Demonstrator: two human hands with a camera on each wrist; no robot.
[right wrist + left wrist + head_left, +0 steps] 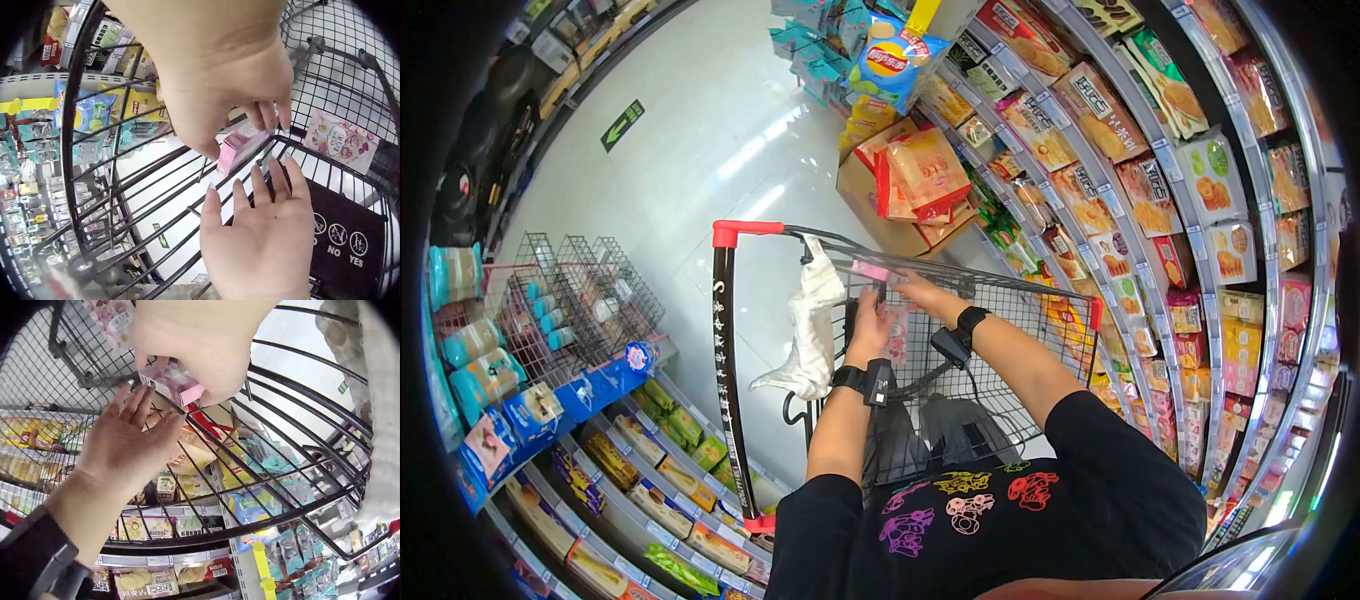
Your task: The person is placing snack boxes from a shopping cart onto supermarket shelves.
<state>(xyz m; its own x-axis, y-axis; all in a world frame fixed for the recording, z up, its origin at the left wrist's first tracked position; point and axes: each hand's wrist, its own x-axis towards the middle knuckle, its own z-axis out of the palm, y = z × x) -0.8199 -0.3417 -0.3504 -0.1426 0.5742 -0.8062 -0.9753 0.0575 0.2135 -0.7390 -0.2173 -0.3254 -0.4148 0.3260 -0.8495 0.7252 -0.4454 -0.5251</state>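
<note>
Apparently the step in hand is handling a small pink-and-white cardboard box (239, 147), which sits between the two hands just over the bars of the black wire shopping cart (187, 541). The left hand (872, 322) lies palm up below it, fingers long and spread, with no grip showing. The right hand (925, 292) arches above, thumb near the pink end and fingers toward the other; whether it pinches the box or merely hovers round it, I cannot tell. The next move probably calls for one sure hold, clear of the bars. The contact points are largely hidden: each wrist view has its own hand covering part of the box, and the print is too small to read. A flat pink floral packet (340, 142) in the cart is cut off in the left wrist view.
</note>
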